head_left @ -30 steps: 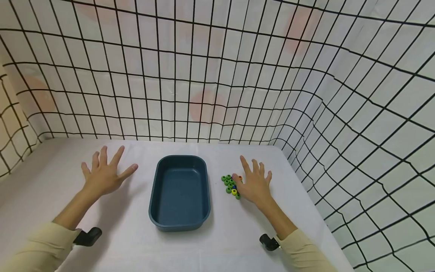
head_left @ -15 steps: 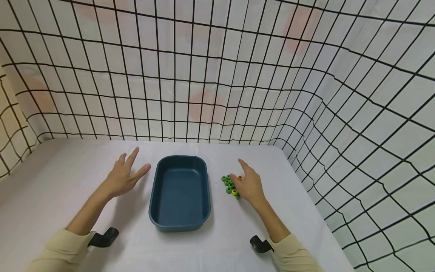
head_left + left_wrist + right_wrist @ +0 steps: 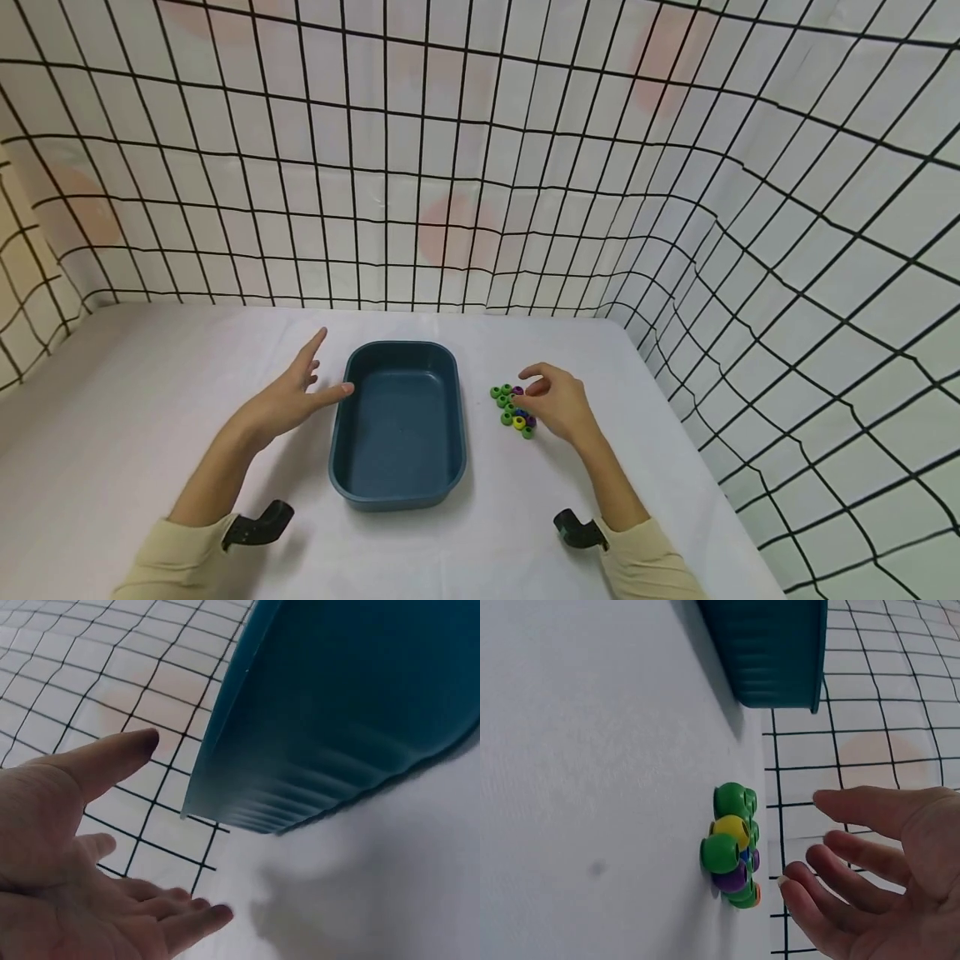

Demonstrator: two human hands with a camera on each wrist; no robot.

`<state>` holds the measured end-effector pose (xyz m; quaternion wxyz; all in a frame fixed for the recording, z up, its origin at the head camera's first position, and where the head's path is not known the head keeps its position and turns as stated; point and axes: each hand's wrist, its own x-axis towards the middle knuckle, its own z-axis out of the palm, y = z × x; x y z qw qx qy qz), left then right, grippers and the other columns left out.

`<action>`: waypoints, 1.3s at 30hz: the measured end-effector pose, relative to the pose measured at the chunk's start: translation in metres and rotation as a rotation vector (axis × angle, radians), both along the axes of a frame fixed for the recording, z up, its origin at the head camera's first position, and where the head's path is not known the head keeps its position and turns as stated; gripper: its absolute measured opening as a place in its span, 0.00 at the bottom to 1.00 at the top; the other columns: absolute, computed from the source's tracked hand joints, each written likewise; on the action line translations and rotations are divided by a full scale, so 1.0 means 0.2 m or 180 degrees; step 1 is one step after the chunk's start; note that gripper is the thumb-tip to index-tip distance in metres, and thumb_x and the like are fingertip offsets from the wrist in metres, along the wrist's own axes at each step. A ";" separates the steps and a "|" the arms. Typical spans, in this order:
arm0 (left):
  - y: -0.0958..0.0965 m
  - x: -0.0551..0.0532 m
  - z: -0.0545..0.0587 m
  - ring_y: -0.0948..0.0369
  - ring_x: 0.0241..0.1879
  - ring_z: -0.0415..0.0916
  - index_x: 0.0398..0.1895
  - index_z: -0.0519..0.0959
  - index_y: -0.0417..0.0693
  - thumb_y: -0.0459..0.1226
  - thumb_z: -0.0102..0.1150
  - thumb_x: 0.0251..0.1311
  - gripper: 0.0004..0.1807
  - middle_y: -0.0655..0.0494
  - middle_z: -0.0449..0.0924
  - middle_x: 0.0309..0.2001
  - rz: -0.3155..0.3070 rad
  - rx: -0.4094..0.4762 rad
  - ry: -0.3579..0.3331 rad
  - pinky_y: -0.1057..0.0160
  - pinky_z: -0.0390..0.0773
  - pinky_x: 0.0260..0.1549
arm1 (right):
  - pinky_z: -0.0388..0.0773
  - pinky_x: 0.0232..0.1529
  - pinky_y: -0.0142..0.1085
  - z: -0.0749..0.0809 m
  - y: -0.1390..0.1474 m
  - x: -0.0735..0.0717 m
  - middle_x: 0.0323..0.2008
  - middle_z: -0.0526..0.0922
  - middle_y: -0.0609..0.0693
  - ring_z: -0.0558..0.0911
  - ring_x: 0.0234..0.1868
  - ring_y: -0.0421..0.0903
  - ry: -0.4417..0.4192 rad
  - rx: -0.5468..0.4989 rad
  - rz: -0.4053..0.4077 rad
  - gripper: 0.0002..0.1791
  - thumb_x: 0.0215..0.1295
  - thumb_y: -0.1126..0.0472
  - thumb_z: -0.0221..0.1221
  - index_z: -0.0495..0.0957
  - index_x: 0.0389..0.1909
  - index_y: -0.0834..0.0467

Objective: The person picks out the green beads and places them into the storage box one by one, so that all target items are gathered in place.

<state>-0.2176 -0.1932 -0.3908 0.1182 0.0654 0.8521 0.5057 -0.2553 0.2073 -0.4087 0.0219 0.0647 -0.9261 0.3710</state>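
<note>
A dark blue rectangular bin (image 3: 397, 442) stands in the middle of the table in the head view. My left hand (image 3: 281, 407) hovers at its left side with fingers extended and thumb spread; the left wrist view shows a gap between the thumb (image 3: 124, 754) and the bin wall (image 3: 322, 712). Right of the bin lies a cluster of small round beads with holes, mostly green (image 3: 506, 419), plus yellow (image 3: 519, 423) and purple ones. My right hand (image 3: 566, 408) is just above them, fingers loosely bent, thumb apart, holding nothing. It hides part of the cluster.
A white cloth (image 3: 487, 533) covers the table. Black netting (image 3: 405, 200) over white sheeting rises behind the table and along its right side. A black wrist camera (image 3: 261, 523) sticks out from the left sleeve, another (image 3: 577, 529) from the right.
My left hand has moved right to the bin's left rim and turned sideways. My right hand's fingers have drawn in from spread to bent over the beads. The bin stays put.
</note>
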 end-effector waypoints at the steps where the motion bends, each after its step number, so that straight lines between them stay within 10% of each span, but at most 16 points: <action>1: 0.00 0.00 -0.01 0.31 0.78 0.37 0.81 0.24 0.70 0.57 0.62 0.66 0.59 0.32 0.32 0.81 -0.0021 0.0070 -0.0056 0.23 0.51 0.67 | 0.81 0.37 0.38 0.00 0.01 0.00 0.36 0.87 0.50 0.84 0.38 0.46 -0.0032 0.0014 0.0039 0.21 0.58 0.56 0.71 0.83 0.52 0.57; 9: 0.00 0.01 -0.08 0.32 0.74 0.57 0.82 0.30 0.70 0.48 0.62 0.69 0.55 0.29 0.35 0.80 -0.0230 0.0618 -0.0349 0.39 0.74 0.63 | 0.77 0.34 0.36 0.00 0.07 0.01 0.33 0.86 0.46 0.82 0.36 0.44 -0.0424 0.0152 0.0330 0.18 0.54 0.57 0.75 0.84 0.45 0.54; 39: 0.03 0.00 -0.12 0.33 0.77 0.44 0.83 0.39 0.61 0.37 0.54 0.74 0.44 0.31 0.38 0.80 -0.0251 0.1027 -0.0578 0.39 0.84 0.47 | 0.76 0.33 0.36 -0.04 0.09 0.01 0.28 0.84 0.47 0.79 0.32 0.43 -0.0628 0.0213 0.0770 0.10 0.50 0.73 0.69 0.85 0.33 0.59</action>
